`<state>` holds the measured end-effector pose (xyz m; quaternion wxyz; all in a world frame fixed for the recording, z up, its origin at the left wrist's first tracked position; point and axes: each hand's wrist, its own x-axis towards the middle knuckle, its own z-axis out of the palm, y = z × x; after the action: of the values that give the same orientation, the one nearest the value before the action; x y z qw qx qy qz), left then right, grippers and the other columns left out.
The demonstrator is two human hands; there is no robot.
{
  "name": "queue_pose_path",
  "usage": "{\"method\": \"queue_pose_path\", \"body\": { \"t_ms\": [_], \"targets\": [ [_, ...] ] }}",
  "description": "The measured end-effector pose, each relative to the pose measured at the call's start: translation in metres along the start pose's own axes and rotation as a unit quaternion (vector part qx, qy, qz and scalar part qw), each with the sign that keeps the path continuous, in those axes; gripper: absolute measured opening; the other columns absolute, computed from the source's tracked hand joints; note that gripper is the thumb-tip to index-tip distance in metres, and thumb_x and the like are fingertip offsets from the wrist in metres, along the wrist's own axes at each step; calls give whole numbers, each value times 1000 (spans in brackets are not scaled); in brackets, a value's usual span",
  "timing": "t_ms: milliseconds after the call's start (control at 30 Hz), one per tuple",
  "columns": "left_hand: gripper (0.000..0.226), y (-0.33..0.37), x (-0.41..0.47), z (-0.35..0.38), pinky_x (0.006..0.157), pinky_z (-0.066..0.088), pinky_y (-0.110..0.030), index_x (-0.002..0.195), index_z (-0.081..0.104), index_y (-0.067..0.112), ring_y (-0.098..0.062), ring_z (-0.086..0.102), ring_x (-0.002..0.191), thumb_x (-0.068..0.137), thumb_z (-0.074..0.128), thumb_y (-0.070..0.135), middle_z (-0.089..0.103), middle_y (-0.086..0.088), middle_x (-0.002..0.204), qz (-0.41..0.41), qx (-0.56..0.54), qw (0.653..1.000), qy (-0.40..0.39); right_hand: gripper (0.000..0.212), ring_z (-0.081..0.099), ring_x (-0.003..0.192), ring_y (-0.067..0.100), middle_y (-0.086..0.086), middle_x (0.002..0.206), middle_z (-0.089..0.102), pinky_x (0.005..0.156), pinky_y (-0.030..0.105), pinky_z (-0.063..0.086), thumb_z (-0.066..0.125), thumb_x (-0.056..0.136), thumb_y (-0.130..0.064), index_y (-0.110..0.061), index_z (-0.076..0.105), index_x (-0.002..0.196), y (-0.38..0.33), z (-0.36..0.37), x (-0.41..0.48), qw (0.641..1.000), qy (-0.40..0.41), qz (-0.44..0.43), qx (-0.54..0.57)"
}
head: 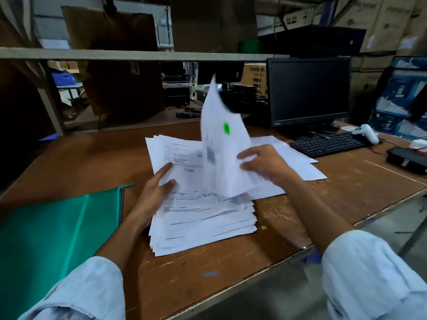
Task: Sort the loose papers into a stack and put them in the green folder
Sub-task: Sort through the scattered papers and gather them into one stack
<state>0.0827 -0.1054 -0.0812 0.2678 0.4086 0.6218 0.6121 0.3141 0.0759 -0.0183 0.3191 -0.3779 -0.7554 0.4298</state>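
A thick, uneven stack of printed white papers (203, 225) lies on the brown table in front of me. My left hand (157, 190) rests on the stack's left side, fingers apart, pressing on the top sheets. My right hand (261, 161) grips a few white sheets (221, 146) that stand lifted and curled above the stack; a green mark shows on one. Several loose sheets (298, 162) lie flat beyond my right hand. The green folder (53, 229) lies closed on the table at the left, next to my left forearm.
A black keyboard (328, 144), a dark monitor (309, 91) and a white game controller (367, 132) stand at the back right. A black box (406, 159) sits at the right edge. A shelf rail (129, 54) and cardboard boxes rise behind the table.
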Motion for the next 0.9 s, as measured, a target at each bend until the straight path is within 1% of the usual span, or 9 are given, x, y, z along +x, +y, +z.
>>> {"method": "queue_pose_path", "body": {
  "t_ms": [67,167,233,333,433,567,700,800,900],
  "targets": [
    [38,3,-1,4,86,45,-9,142,56,23,-12,53,129,106,48,28,55,12,138,-6,-36,999,28,24,66,78,20,1,108,72,68,35,57,84,76,-9,-20,78,97,5,20,-7,996,-4,15,-91],
    [39,5,-5,4,87,54,-35,125,69,26,-24,70,109,101,49,49,74,3,119,-62,-125,990,10,22,63,68,17,-1,116,66,52,24,51,82,80,-14,-23,76,99,0,45,-21,988,-47,21,-143],
    [37,3,-4,1,90,56,-43,133,64,28,-26,70,110,98,59,41,72,1,123,-61,-112,992,-18,25,60,64,17,1,115,62,56,26,54,80,82,-15,-25,74,104,-1,52,-26,984,-64,36,-161],
    [53,-1,-2,-2,82,61,-42,137,59,30,-24,73,104,90,72,11,73,3,121,-38,-67,997,-14,34,56,76,10,-3,125,53,62,26,52,77,86,-22,-30,61,115,-2,49,-26,973,-96,28,-207],
    [59,-4,-2,-3,77,62,-38,140,55,30,-22,72,106,91,67,-1,71,3,124,-42,-63,997,-25,44,56,81,8,-7,121,50,62,21,47,76,86,-34,-32,50,122,3,41,-19,963,-154,39,-220],
    [56,-1,-1,-2,67,61,-28,140,51,31,-20,72,103,96,59,-2,69,5,123,-42,-56,997,-20,40,62,99,24,11,125,60,84,39,54,65,94,-38,-18,48,125,26,30,10,987,9,51,-151],
    [52,-2,0,-2,70,60,-31,136,48,37,-20,70,105,99,57,2,66,8,125,-41,-36,998,-17,68,36,138,39,18,151,40,111,51,32,55,97,-48,-13,29,149,51,13,24,908,53,168,-380],
    [49,-2,0,-1,67,58,-28,137,47,35,-18,71,101,100,55,4,66,11,121,-48,-34,998,-6,79,40,135,37,17,145,46,107,46,37,68,87,-52,-10,34,145,53,8,31,901,42,178,-393],
    [48,-1,0,0,65,57,-26,136,45,34,-16,70,101,101,53,3,65,12,119,-49,-31,998,-2,85,53,122,33,15,130,58,96,42,44,79,80,-40,-7,32,143,45,3,37,911,8,175,-374]
  ]
}}
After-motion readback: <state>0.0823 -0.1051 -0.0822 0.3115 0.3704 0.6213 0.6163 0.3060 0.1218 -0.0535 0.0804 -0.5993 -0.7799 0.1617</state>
